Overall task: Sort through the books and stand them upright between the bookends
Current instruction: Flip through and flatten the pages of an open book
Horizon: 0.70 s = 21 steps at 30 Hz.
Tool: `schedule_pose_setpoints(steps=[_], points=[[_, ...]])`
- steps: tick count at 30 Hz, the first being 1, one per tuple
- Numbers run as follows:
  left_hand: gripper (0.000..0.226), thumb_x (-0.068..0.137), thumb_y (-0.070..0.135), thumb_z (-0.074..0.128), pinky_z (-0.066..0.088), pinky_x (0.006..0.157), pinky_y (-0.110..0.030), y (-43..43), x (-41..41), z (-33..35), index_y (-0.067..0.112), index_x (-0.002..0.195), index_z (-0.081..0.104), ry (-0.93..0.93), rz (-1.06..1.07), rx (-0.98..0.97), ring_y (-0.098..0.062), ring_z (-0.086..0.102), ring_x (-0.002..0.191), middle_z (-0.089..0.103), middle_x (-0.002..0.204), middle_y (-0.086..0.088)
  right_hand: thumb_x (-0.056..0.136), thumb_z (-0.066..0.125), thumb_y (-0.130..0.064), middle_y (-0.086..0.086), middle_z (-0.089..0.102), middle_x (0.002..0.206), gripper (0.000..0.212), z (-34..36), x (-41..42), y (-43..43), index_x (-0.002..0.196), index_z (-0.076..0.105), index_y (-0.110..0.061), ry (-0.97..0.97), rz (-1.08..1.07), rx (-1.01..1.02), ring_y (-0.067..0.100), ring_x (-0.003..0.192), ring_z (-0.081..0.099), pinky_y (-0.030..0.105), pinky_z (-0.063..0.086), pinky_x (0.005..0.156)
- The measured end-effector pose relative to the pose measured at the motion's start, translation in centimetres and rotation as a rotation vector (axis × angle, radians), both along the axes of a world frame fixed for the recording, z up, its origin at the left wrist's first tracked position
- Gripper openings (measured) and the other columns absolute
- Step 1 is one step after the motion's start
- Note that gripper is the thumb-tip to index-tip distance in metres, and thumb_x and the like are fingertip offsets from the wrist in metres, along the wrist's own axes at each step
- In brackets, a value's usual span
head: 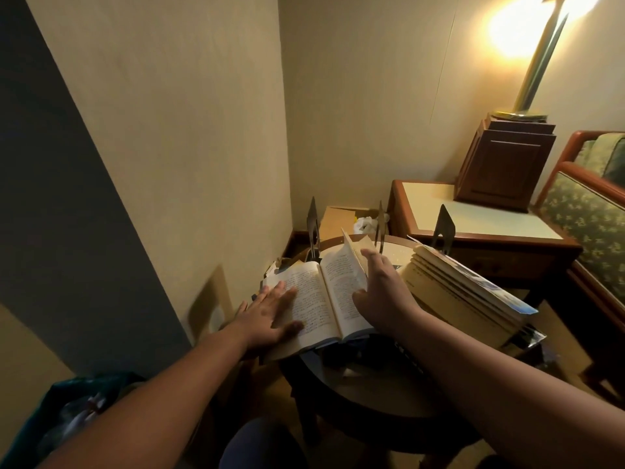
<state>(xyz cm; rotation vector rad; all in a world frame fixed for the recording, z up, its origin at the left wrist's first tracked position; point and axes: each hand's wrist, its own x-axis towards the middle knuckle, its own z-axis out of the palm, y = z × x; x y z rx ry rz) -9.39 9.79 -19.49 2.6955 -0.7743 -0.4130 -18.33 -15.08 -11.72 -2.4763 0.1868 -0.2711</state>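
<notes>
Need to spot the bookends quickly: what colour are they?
The bookends are dark, almost black, seen in the head view behind the open book.

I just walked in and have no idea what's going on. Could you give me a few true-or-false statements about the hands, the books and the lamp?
1. The left hand lies flat on the left page of the open book. True.
2. The right hand rests idle on the table. False: it lifts some of the open book's right-hand pages.
3. The stack of books on the right stands upright between bookends. False: the stack lies on its side, with a bookend standing behind it.
4. The lamp is lit. True.
</notes>
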Motion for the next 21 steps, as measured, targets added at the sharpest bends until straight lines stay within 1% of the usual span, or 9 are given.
schedule_pose_setpoints(steps=[1, 2, 4, 9, 13, 15, 17, 19, 21], points=[[0.099, 0.063, 0.1, 0.018, -0.003, 0.116, -0.06, 0.0, 0.0, 0.0, 0.057, 0.148, -0.009, -0.001, -0.001, 0.002, -0.022, -0.012, 0.15, -0.014, 0.163, 0.014, 0.085, 0.07, -0.011, 0.008, 0.047, 0.142, 0.072, 0.2, -0.1, -0.1, 0.146, 0.033, -0.021, 0.018, -0.01, -0.002, 0.023, 0.114, 0.057, 0.03, 0.059, 0.077], [0.099, 0.063, 0.1, 0.018, -0.003, 0.116, -0.06, 0.0, 0.0, 0.0, 0.057, 0.148, -0.009, 0.0, 0.0, 0.002, -0.022, -0.012, 0.15, -0.014, 0.163, 0.015, 0.087, 0.069, -0.013, 0.007, 0.054, 0.133, 0.065, 0.4, -0.2, -0.1, 0.143, 0.036, -0.021, 0.04, -0.019, 0.001, 0.018, 0.102, 0.059, 0.025, 0.058, 0.067], [0.1, 0.061, 0.101, 0.018, -0.004, 0.116, -0.06, 0.0, 0.0, 0.0, 0.058, 0.148, -0.008, 0.008, 0.003, 0.0, -0.022, -0.013, 0.15, -0.014, 0.163, 0.015, 0.089, 0.067, -0.015, 0.006, 0.058, 0.128, 0.057, 0.7, -0.2, -0.4, 0.139, 0.04, -0.021, 0.067, -0.029, 0.014, 0.013, 0.091, 0.057, 0.018, 0.05, 0.055], [0.103, 0.056, 0.103, 0.016, -0.006, 0.117, -0.058, 0.2, -0.4, 0.7, 0.06, 0.146, -0.009, 0.02, 0.004, -0.01, -0.021, -0.016, 0.15, -0.015, 0.162, 0.015, 0.088, 0.068, -0.016, 0.003, 0.06, 0.128, 0.051, 1.8, -0.7, -0.8, 0.135, 0.05, -0.019, 0.052, -0.012, 0.056, 0.012, 0.091, 0.058, 0.016, 0.048, 0.051], [0.118, 0.047, 0.106, 0.01, 0.001, 0.12, -0.059, -0.2, -0.8, 1.6, 0.052, 0.151, -0.006, 0.013, 0.006, 0.037, -0.024, -0.011, 0.151, -0.013, 0.164, 0.011, 0.087, 0.071, -0.014, 0.0, 0.063, 0.122, 0.04, 2.8, -0.7, -0.8, 0.124, 0.059, -0.018, 0.011, 0.034, 0.064, 0.012, 0.091, 0.061, 0.013, 0.048, 0.048], [0.122, 0.046, 0.106, 0.01, 0.004, 0.12, -0.058, -0.2, -0.8, 1.9, 0.048, 0.153, -0.004, 0.01, 0.012, 0.029, -0.026, -0.007, 0.151, -0.009, 0.165, 0.009, 0.086, 0.071, -0.013, -0.001, 0.064, 0.12, 0.038, 3.3, -0.7, -0.4, 0.123, 0.061, -0.018, 0.006, 0.072, 0.096, 0.012, 0.089, 0.064, 0.015, 0.054, 0.052], [0.12, 0.05, 0.104, 0.015, 0.005, 0.12, -0.057, -0.2, -0.9, 2.1, 0.045, 0.154, 0.0, 0.013, 0.02, -0.003, -0.026, -0.004, 0.151, -0.007, 0.165, 0.009, 0.086, 0.072, -0.013, -0.004, 0.064, 0.118, 0.04, 3.6, -0.7, 0.4, 0.124, 0.062, -0.019, 0.002, 0.11, 0.102, 0.016, 0.097, 0.066, 0.03, 0.062, 0.068], [0.119, 0.052, 0.103, 0.02, 0.006, 0.12, -0.057, -0.2, -1.1, 2.6, 0.044, 0.154, 0.003, 0.028, 0.029, -0.023, -0.025, -0.004, 0.152, -0.005, 0.165, 0.01, 0.086, 0.073, -0.015, -0.003, 0.064, 0.12, 0.041, 3.7, -0.7, 1.2, 0.126, 0.062, -0.02, -0.002, 0.147, 0.06, 0.019, 0.105, 0.066, 0.041, 0.062, 0.08], [0.115, 0.057, 0.1, 0.029, 0.009, 0.12, -0.057, -0.4, -1.2, 3.2, 0.043, 0.154, 0.006, 0.055, 0.051, -0.03, -0.025, -0.004, 0.152, -0.004, 0.165, 0.011, 0.087, 0.073, -0.018, 0.0, 0.063, 0.125, 0.042, 3.6, -0.6, 1.9, 0.127, 0.061, -0.021, -0.01, 0.175, 0.023, 0.019, 0.11, 0.063, 0.04, 0.059, 0.086]])
